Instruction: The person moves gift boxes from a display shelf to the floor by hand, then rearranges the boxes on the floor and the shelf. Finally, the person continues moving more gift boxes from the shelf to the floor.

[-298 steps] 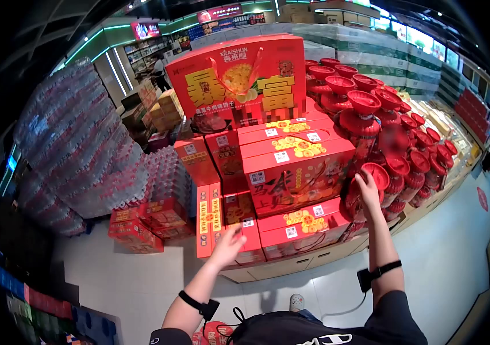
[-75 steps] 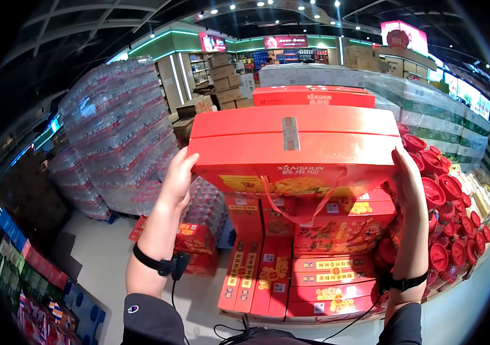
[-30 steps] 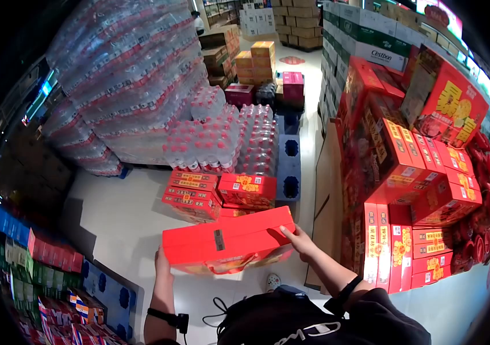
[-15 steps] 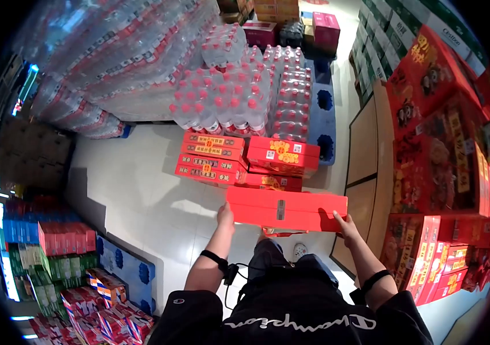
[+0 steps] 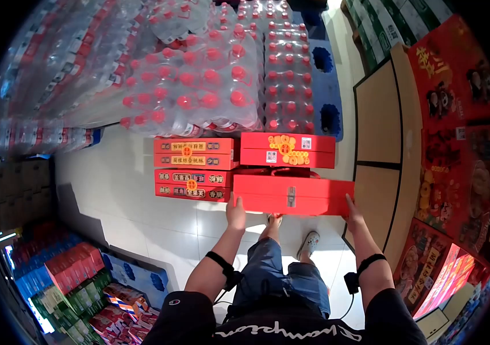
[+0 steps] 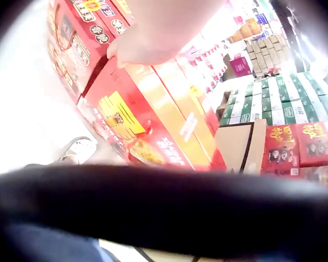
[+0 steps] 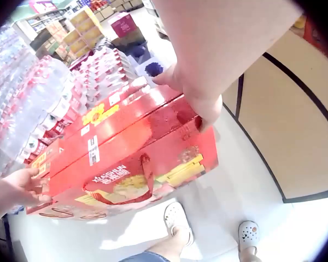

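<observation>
A red gift box (image 5: 268,195) with a strip of tape across its top is held by its two ends. My left hand (image 5: 235,214) grips the left end, and its fingers lie over the edge in the left wrist view. At the opposite end my right hand (image 5: 354,213) has its thumb on top. A ribbon handle (image 7: 147,177) hangs on the printed side facing me. Right beyond the held box stand more red gift boxes: a yellow-labelled pair (image 5: 194,153), a dark-lettered pair (image 5: 192,183), and one with a gold-coin print (image 5: 288,149).
Shrink-wrapped bottles with pink caps (image 5: 199,86) stand behind the floor boxes, beside a blue pallet (image 5: 329,92). To the right is a wooden display base (image 5: 377,121) with red boxes (image 5: 457,63). Another blue pallet (image 5: 135,276) lies lower left. My feet (image 5: 309,244) are below.
The gift box was lifted off the display stack and carried left and down to the floor boxes. Over the last second it came close against them, and the head view tilted downward.
</observation>
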Tool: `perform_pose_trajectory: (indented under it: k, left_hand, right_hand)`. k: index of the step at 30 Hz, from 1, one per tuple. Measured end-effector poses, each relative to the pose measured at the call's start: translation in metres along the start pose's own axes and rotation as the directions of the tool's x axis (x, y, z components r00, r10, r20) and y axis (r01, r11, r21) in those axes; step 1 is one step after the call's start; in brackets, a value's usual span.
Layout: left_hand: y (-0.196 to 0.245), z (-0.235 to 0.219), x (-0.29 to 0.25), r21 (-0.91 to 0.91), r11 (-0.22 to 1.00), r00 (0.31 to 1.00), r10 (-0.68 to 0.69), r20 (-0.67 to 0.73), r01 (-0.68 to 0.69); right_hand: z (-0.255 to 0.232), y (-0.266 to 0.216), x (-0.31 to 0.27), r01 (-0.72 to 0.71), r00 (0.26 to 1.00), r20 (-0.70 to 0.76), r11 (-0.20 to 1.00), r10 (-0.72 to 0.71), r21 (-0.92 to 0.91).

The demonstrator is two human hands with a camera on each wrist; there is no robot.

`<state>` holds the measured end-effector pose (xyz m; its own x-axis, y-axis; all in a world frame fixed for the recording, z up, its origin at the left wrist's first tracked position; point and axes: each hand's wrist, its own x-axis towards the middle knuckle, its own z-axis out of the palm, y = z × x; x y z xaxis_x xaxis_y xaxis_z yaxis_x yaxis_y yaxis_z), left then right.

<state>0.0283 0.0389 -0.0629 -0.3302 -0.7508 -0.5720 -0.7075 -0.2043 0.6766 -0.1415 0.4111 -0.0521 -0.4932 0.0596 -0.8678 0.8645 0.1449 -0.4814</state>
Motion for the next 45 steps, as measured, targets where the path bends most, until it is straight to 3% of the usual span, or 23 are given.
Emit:
perform_pose_trajectory:
  k: [3,4,5,7,8,9,11,13,14,17,21,24,26,29,33,37,38,41,42,45]
  left_hand:
    - [-0.008,0.003,0.002,0.142,0.985,0.995,0.096,0.024,-0.098]
    - [-0.009,0.005,0.002,0.136,0.989,0.997,0.051,0.056,-0.058]
    - [-0.014,0.010,0.005,0.138,0.987,0.997,-0.075,-0.032,0.079]
    - [-0.017,0.023,0.013,0.098,0.938,0.930,-0.308,-0.198,0.332]
    - [-0.022,0.024,0.015,0.027,0.942,0.928,-0.324,-0.182,0.334]
    - [-0.027,0.026,0.016,0.055,0.982,0.979,-0.175,-0.108,0.181]
    - [-0.027,0.020,0.009,0.082,0.989,0.992,0.120,0.037,-0.123]
    - [0.004,0.018,-0.013,0.240,0.953,0.983,0.179,0.044,-0.184]
    - [0.020,0.019,-0.020,0.314,0.924,0.976,0.211,0.051,-0.216]
    - [0.003,0.007,-0.036,0.298,0.918,0.965,0.258,0.052,-0.262]
    - [-0.016,-0.011,-0.079,0.294,0.949,0.991,0.087,0.102,-0.114]
    - [-0.020,-0.013,-0.076,0.253,0.967,0.994,0.015,0.109,-0.042]
    - [-0.007,-0.012,-0.069,0.273,0.962,0.996,-0.037,0.082,0.014]
    - [0.000,-0.014,-0.054,0.361,0.932,0.998,-0.031,0.054,0.009]
    - [0.003,-0.021,-0.034,0.340,0.940,1.000,-0.010,-0.024,0.017]
    - [-0.015,-0.029,-0.009,0.154,0.988,1.000,0.028,-0.012,-0.026]
    - [-0.024,-0.028,-0.005,0.184,0.983,0.999,0.015,0.041,-0.022]
    - [-0.027,-0.005,-0.028,0.144,0.956,0.963,-0.265,0.054,0.255]
    - [-0.023,-0.001,-0.027,-0.044,0.947,0.938,-0.310,0.153,0.320]
    - [-0.004,0.000,-0.020,-0.190,0.939,0.947,-0.249,0.201,0.287]
  right_hand:
    - [0.018,0.008,0.010,0.115,0.989,-0.092,0.993,-0.118,-0.032]
    - [0.020,0.014,0.017,0.143,0.982,-0.123,0.990,-0.143,-0.011]
    - [0.021,0.019,0.019,0.129,0.983,-0.142,0.990,-0.119,0.062]
    - [0.020,0.020,0.020,0.119,0.980,-0.179,0.971,-0.082,0.207]
    - [0.018,0.020,0.016,0.078,0.981,-0.193,0.974,-0.036,0.215]
    - [0.016,0.019,0.012,0.040,0.979,-0.204,0.974,0.007,0.222]
    - [0.007,0.023,0.009,-0.011,0.976,-0.208,0.973,0.060,0.230]
    - [-0.009,0.030,0.019,-0.021,0.980,-0.186,0.970,0.068,0.242]
    - [-0.007,0.027,0.012,0.045,0.985,-0.175,0.957,0.006,0.286]
    - [-0.029,0.033,0.000,0.066,0.989,-0.143,0.967,-0.031,0.246]
    - [-0.042,0.023,-0.047,0.090,0.980,-0.194,0.972,-0.047,0.215]
    - [-0.046,0.023,-0.056,0.115,0.973,-0.214,0.983,-0.082,0.146]
    - [-0.041,0.022,-0.059,0.043,0.972,-0.235,0.997,-0.027,0.062]
    - [-0.023,0.017,-0.053,-0.010,0.974,-0.226,0.998,0.025,0.069]
    - [-0.010,0.019,-0.027,0.067,0.988,-0.137,0.998,-0.068,-0.011]
    - [0.011,0.027,0.011,0.220,0.973,-0.074,0.975,-0.221,-0.018]
    - [0.017,0.026,0.014,0.199,0.980,0.013,0.978,-0.200,0.058]
    - [0.038,0.021,0.021,0.214,0.962,-0.088,0.913,-0.259,-0.347]
    - [0.041,0.017,0.018,0.193,0.974,-0.060,0.941,-0.217,-0.276]
    - [0.045,0.002,0.003,0.008,0.998,-0.055,0.987,-0.017,-0.159]
